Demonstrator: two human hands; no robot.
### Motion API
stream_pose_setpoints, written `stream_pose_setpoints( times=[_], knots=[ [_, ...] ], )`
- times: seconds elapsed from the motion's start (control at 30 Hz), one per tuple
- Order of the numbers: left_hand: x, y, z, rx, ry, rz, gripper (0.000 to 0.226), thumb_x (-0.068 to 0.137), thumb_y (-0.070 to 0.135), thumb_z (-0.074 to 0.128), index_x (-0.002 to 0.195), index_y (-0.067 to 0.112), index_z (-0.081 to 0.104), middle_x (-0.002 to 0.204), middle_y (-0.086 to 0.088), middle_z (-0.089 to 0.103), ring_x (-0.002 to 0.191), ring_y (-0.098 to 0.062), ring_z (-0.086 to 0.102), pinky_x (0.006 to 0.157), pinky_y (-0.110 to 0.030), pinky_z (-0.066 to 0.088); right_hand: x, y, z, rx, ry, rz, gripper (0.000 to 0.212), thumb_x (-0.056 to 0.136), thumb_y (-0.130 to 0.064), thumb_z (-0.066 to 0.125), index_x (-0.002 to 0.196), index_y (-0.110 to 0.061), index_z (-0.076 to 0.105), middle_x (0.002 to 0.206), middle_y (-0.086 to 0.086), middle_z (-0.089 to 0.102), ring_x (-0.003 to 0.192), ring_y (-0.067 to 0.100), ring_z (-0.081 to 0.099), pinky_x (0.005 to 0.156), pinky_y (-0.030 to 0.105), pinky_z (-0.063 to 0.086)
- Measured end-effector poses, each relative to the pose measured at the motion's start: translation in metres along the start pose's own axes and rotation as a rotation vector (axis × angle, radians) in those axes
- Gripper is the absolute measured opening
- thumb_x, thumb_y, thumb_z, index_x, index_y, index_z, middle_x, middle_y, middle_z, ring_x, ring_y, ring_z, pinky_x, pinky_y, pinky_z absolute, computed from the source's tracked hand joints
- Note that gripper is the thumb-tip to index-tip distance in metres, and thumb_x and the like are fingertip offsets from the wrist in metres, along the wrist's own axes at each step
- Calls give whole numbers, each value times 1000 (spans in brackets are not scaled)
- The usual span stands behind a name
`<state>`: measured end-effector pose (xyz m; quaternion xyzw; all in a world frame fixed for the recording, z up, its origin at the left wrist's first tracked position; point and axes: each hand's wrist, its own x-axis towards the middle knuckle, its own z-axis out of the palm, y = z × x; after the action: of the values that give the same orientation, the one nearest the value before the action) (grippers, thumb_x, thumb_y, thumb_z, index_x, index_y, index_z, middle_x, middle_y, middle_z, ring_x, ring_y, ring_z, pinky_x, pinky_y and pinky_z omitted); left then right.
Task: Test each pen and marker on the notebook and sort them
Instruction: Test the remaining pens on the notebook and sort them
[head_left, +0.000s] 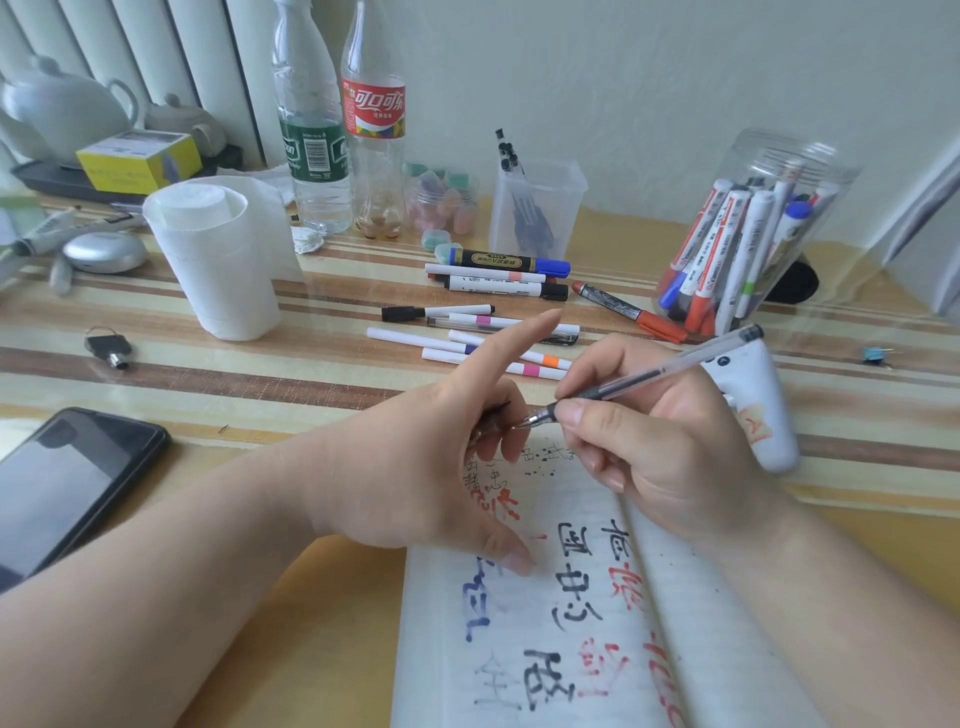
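Observation:
An open notebook (550, 634) lies at the bottom centre, its page covered with black, red and blue test writing. My right hand (654, 441) grips a clear black-ink gel pen (675, 364), whose tip hovers just over the top of the page. My left hand (436, 457) rests its thumb on the page with the index finger pointing up, and the curled fingers hold a small dark pen cap (491, 418). Several loose white markers (467, 343) lie on the table beyond my hands. A clear jar (743, 244) of whiteboard markers stands at the right, and a clear square cup (535, 208) holds black pens.
A black-gold marker with a blue cap (509, 261) and a red marker (631, 312) lie behind the loose markers. A white tube (758, 405) lies behind my right hand. Left side: a phone (67, 483), a key (109, 348), a white plastic cup (223, 260). Two bottles (337, 145) stand at the back.

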<state>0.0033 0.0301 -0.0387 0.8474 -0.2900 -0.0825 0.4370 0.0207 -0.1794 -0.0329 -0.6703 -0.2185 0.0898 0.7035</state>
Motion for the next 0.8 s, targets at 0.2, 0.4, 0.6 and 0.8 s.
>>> stream_pose_setpoints(
  times=[0.2, 0.4, 0.6, 0.8],
  knots=[
    [1, 2, 3, -12, -7, -23, 142, 53, 36, 101, 150, 63, -1, 87, 7, 52, 71, -12, 50, 74, -33, 48, -3, 1, 2, -35, 5, -71, 8, 79, -2, 66, 82, -10, 66, 61, 12, 59, 46, 17, 48, 42, 20, 37],
    [-1, 2, 5, -51, 5, 8, 125, 67, 36, 94, 154, 52, 6, 102, 13, 58, 95, -18, 62, 85, -38, 54, -5, 2, 5, -177, -77, -99, 6, 84, -1, 67, 89, 2, 65, 64, -3, 68, 50, 4, 56, 55, 8, 42],
    [4, -5, 9, -290, 304, 10, 41, 88, 13, 64, 126, 19, 49, 108, 2, 60, 96, -28, 62, 81, -44, 49, 0, 0, -3, -28, -11, 62, 17, 99, -2, 53, 97, -4, 70, 66, 0, 68, 46, 7, 52, 44, 13, 40],
    [8, 0, 5, -287, 431, -92, 34, 82, 1, 81, 101, 24, 65, 86, 7, 72, 79, -20, 73, 83, -43, 61, 4, 4, -7, 103, 84, 46, 11, 81, -11, 58, 83, -16, 67, 66, 16, 62, 49, 21, 48, 39, 21, 32]
  ],
)
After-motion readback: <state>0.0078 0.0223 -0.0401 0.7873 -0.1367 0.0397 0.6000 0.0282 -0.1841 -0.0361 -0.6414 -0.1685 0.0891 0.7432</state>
